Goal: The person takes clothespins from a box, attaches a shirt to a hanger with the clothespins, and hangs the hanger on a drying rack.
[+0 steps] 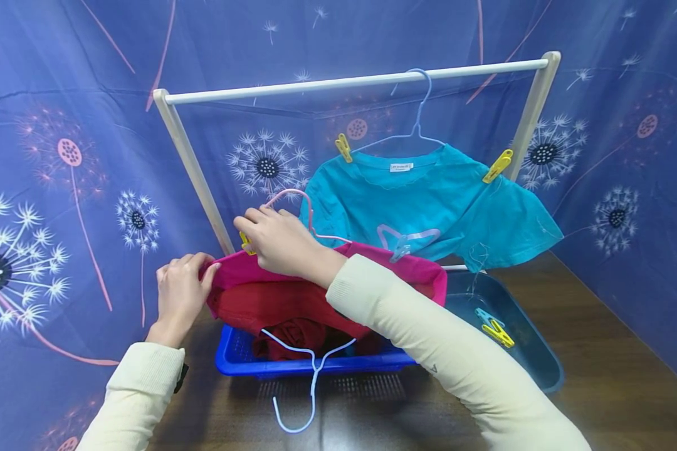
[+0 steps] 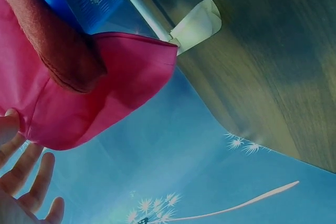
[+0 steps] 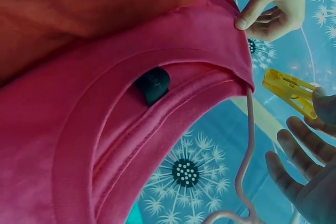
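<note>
"Where's the pink T-shirt [image 3: 121, 61]?"

"Above the blue basket [image 1: 237, 363], its neckline meeting the pink hanger [image 3: 250, 124]. The left hand [image 1: 182, 289] pinches its edge between thumb and fingers."

"And the right hand [image 1: 282, 241]?"

"Thumb and forefinger pinch a yellow clothespin [image 3: 283, 88], just off the cloth; its other fingers spread loosely."

"What worries you?"

"If the clothespin bites fabric but misses the wire, that shoulder could slip. A hard left-hand tug might drag it off too, and the red garment [image 1: 293, 297] in front could snag."
</note>
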Tool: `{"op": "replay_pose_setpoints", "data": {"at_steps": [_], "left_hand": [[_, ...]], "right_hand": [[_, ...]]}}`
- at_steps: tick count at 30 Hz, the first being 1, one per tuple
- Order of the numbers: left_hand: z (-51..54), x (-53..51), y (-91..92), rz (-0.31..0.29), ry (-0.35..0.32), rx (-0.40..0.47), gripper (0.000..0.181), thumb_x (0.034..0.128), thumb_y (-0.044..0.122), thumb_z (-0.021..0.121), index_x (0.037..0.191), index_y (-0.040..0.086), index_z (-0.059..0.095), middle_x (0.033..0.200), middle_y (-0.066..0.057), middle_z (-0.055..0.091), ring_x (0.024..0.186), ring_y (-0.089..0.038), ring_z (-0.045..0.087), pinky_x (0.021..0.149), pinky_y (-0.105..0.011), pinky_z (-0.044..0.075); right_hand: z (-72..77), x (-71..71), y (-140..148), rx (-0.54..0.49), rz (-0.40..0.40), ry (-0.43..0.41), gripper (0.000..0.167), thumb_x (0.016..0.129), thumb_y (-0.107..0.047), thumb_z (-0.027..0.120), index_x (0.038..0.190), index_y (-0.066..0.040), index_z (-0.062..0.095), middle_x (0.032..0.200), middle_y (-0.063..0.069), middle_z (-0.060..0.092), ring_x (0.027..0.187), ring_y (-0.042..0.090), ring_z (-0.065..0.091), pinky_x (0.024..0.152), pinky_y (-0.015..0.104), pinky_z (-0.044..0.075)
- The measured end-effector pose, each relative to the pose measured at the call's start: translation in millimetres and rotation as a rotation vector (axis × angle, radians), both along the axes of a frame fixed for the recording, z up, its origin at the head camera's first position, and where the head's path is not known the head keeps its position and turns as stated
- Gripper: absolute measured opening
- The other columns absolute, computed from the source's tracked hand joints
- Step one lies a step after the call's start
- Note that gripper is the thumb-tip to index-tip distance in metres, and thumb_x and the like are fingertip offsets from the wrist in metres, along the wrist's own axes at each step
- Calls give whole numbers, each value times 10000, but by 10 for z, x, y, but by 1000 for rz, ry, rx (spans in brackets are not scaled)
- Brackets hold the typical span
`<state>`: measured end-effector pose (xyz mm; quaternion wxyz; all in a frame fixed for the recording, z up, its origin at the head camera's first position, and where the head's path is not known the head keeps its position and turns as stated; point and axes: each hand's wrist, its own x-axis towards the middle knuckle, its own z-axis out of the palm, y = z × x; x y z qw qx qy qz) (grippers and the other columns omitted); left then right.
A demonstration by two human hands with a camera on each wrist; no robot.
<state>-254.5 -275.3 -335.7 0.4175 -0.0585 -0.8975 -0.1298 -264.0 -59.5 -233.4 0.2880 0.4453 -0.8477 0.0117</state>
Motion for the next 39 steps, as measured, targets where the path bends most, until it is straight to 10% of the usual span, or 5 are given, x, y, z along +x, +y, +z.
{"op": "replay_pose_setpoints", "data": {"at_steps": [39], "left_hand": [[-11, 18, 1, -12, 1, 33, 125, 819, 173, 671, 859, 57, 647, 800, -166, 646, 744, -386, 546, 753, -545, 339]], "right_hand": [[12, -16, -536, 206, -262, -47, 274, 906, -305, 493, 1170, -238, 523, 1140, -47, 535, 1061, 138, 476, 774, 318, 466]]}}
